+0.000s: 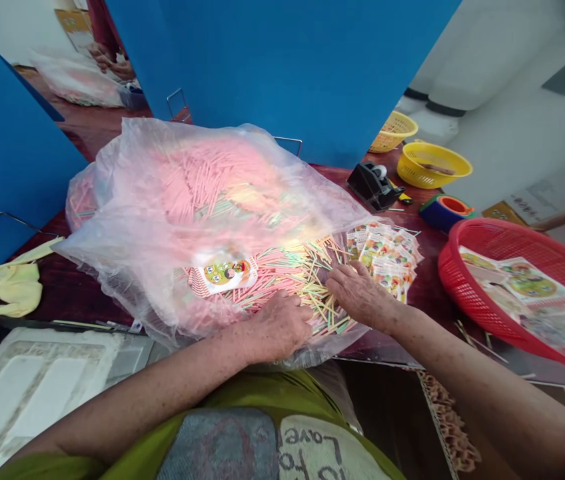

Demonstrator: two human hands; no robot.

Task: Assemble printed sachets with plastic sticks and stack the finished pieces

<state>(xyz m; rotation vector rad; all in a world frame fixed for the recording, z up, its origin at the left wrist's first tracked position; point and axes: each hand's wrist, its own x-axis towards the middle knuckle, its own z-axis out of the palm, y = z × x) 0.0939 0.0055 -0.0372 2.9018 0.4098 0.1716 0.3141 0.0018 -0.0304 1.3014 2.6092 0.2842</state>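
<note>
A large clear plastic bag (112,220) lies open on the dark red table, full of thin pink, yellow and green sticks (282,267). On the sticks rests a printed packet (227,272). My left hand (280,327) is at the bag's front edge with its fingers curled onto the sticks; what it holds, if anything, is hidden. Touching the yellow sticks on the right side of the pile is my right hand (360,293), its fingers bent and partly spread. Several printed packets (387,257) lie in a stack just beyond my right hand.
A red basket (462,280) with packets stands at the right. Behind it are a black tape dispenser (375,187), blue tape rolls (435,213) and yellow baskets (432,167). Yellow gloves (12,290) lie left, above a white foam lid (37,387). Blue panels (272,67) rise behind the bag.
</note>
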